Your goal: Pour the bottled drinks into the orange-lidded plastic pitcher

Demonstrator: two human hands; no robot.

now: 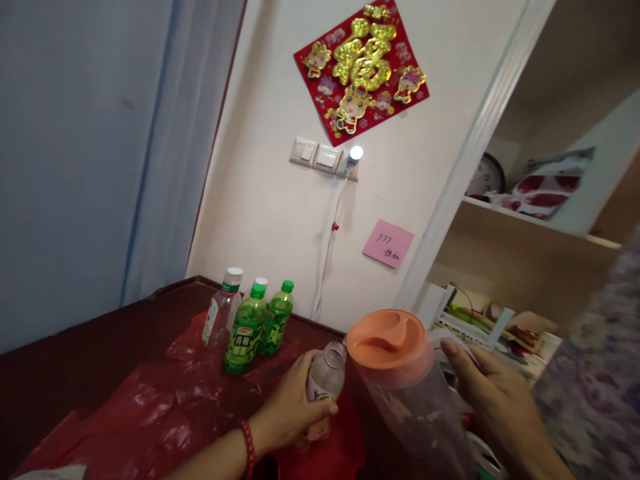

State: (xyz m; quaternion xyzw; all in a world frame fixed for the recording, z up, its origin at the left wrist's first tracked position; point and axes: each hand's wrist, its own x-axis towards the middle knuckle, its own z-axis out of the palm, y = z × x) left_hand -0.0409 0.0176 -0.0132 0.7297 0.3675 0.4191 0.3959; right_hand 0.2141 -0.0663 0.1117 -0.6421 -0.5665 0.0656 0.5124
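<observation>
My left hand [290, 407], with a red bead bracelet at the wrist, is wrapped round an uncapped clear bottle [326, 379]. The bottle tilts slightly to the right. My right hand [493, 393] grips the handle of a clear pitcher [420, 413] with an orange lid [387, 339]. The pitcher leans left, its lid edge close to the bottle's mouth. Whether any liquid passes between them I cannot tell. Below the bottle lies something red [340, 447], partly hidden by my left hand.
Two green bottles [244, 337] and two white-capped bottles [220, 317] stand at the back of the dark red table [125, 327]. Crumpled red plastic [145, 413] covers its left part. Shelves [540, 223] with a clock stand at the right, beside floral fabric [600, 373].
</observation>
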